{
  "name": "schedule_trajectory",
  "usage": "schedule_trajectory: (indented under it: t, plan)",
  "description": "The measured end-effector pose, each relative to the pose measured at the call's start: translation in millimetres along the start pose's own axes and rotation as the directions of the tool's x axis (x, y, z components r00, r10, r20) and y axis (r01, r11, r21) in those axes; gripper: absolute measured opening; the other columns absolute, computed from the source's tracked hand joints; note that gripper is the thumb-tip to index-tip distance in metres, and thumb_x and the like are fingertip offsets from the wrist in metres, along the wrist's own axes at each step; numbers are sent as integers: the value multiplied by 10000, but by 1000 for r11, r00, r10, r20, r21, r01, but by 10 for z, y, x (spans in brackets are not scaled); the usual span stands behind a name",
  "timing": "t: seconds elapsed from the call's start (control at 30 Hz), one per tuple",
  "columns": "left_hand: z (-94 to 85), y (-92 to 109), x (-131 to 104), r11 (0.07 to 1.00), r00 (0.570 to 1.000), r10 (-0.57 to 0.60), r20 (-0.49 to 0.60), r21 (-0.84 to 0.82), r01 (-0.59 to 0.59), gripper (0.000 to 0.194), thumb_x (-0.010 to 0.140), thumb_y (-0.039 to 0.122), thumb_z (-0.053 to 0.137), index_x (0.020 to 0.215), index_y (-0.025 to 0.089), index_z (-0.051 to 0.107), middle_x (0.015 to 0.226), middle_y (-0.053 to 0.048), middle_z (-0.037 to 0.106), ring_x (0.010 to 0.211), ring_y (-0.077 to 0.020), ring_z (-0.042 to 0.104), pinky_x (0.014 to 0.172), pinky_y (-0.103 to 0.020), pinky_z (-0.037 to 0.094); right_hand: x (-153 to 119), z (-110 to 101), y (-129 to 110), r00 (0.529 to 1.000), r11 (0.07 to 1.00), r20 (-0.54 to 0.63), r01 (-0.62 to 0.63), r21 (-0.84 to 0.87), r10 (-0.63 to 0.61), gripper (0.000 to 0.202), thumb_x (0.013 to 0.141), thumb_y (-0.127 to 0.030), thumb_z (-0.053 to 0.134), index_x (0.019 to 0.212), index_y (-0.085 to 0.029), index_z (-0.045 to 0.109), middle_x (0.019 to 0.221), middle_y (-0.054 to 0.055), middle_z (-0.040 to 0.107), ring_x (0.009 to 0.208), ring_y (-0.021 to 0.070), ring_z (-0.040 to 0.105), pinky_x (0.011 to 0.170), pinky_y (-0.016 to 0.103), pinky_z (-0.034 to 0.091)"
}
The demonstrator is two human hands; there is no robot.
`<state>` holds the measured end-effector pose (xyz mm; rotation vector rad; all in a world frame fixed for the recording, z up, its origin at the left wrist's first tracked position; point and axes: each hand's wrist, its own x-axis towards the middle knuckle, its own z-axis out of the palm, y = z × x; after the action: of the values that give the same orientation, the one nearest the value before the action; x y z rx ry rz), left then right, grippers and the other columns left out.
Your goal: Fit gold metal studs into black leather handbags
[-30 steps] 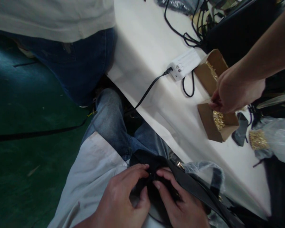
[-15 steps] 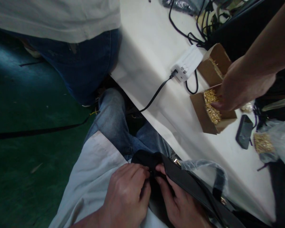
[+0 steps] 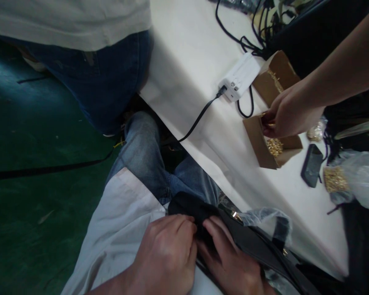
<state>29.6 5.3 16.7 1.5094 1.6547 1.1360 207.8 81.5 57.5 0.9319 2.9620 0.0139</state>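
Observation:
A black bag (image 3: 252, 235) lies across my lap, its handle (image 3: 282, 229) wrapped in clear plastic and fixed by gold-coloured fittings. My left hand (image 3: 169, 248) is closed in a pinch at the near edge of the bag; whatever small part sits between its fingertips is hidden. Opposite it, my right hand (image 3: 233, 258) grips the bag's edge with curled fingers, the fingertips partly lost against the black material. The two hands almost touch.
Another person's hand (image 3: 290, 108) reaches into a cardboard box (image 3: 260, 143) of small gold-coloured pieces. A white power bank (image 3: 240, 78) with a cable lies on the white table (image 3: 190, 82). Nearby are a dark device (image 3: 312, 166) and a plastic bag (image 3: 364, 176). Someone in jeans (image 3: 110, 82) stands at left.
My right fingers have shifted over the bag's edge, and my left fingertips have closed tighter. The other person's hand has moved left and up within the box. The view has shifted slightly.

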Motion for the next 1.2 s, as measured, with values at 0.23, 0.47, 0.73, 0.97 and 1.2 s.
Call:
schedule_trajectory:
  t: [0.23,0.47,0.73,0.97,1.2]
  plan:
    - [-11,31,62,999,998,-39,-42,-20,38,232,899,32,579,901,185,754,890,-72,852,741,-269,832,672,-414,713,-97,31,-22,995,992,-72,54,-110,-62,423,1242,-328,354,1259,-209,759,1038,73,904,833,267,872,816,395,632]
    - [-7,41,50,993,998,-57,-19,-100,55,202,913,65,607,893,196,760,880,-47,847,728,-252,827,647,-394,697,-105,-39,17,997,995,-11,80,-66,-81,437,1235,-302,358,1252,-224,788,1016,53,904,872,244,872,807,356,611]
    - [-27,-13,-49,996,999,-30,-37,-89,27,191,957,71,615,985,203,750,1019,-39,876,910,-244,867,838,-396,746,-213,-13,-41,999,999,-15,-48,9,48,274,1109,-373,601,1289,-244,761,1102,98,897,847,361,867,818,489,643]
    - [6,-17,-95,997,997,31,-77,-69,-36,171,962,50,639,966,205,712,993,-23,869,876,-212,855,922,-376,737,-60,-79,-83,991,992,-115,-54,114,67,265,1112,-286,522,1190,-166,745,1042,161,890,870,330,882,784,412,698]
    - [-20,-33,-141,997,998,-69,-2,28,69,258,933,88,593,1112,208,734,1074,-61,845,913,-275,835,731,-436,723,-118,-26,-152,987,976,-17,-155,151,159,293,1108,-299,529,1200,-192,786,1087,149,892,965,329,884,923,421,724]
